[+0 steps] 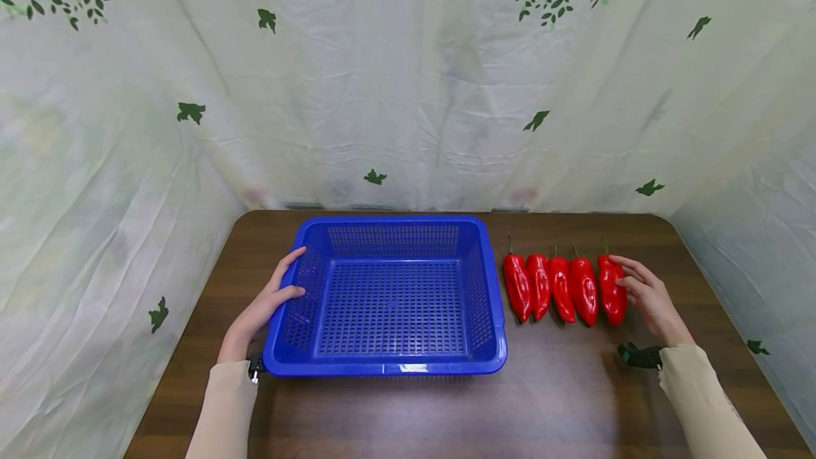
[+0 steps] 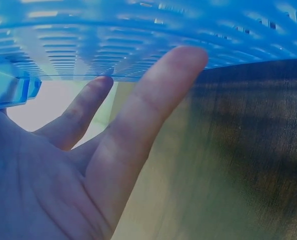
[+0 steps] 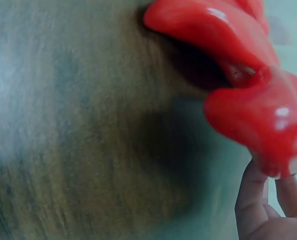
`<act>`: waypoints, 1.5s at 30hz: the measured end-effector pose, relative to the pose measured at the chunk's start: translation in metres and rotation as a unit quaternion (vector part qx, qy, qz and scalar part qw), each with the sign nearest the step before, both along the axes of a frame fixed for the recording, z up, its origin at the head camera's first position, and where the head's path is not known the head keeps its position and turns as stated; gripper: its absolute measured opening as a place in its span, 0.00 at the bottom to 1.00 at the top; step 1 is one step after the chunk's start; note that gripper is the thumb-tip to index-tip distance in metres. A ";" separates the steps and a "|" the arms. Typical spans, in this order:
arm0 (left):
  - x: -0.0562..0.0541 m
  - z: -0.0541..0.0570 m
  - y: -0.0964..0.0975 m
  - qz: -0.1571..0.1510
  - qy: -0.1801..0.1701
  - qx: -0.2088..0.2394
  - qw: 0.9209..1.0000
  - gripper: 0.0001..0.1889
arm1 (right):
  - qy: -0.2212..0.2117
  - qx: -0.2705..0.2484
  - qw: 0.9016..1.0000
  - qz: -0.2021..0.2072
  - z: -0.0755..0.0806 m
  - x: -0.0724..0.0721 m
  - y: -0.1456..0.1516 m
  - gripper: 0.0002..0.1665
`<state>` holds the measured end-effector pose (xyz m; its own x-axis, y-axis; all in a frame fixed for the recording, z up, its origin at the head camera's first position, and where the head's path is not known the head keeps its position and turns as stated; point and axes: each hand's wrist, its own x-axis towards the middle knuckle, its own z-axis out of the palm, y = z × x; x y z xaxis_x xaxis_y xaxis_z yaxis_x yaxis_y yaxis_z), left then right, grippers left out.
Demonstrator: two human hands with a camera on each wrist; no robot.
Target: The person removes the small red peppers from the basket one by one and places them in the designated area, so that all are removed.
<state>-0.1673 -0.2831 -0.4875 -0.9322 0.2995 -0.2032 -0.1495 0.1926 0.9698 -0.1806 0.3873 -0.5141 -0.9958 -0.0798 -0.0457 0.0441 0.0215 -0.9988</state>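
A blue plastic basket (image 1: 392, 367) with perforated walls sits on the table, nothing inside it. My left hand (image 1: 264, 307) holds its left rim, thumb and a finger over the edge; other fingers (image 2: 138, 120) lie along the outer wall in the left wrist view. To the basket's right, several glossy red peppers (image 1: 559, 289) lie side by side, stems pointing away. My right hand (image 1: 650, 303) holds the rightmost red pepper (image 1: 613, 299) near its stem end, fingertips on its upper part. In the right wrist view, thumb and finger (image 3: 251, 200) meet that pepper's side (image 3: 268, 117).
The brown wooden table (image 1: 446, 416) has its back edge just behind the basket. A pale cloth backdrop (image 1: 408, 91) with leaf prints encloses the back and both sides. Dark straps (image 1: 639, 355) are on both wrists.
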 end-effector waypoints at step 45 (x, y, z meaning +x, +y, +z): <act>-0.005 0.005 -0.004 -0.006 0.039 -0.028 0.999 0.36 | -0.008 0.160 0.986 -0.045 0.002 -0.001 -0.002 0.25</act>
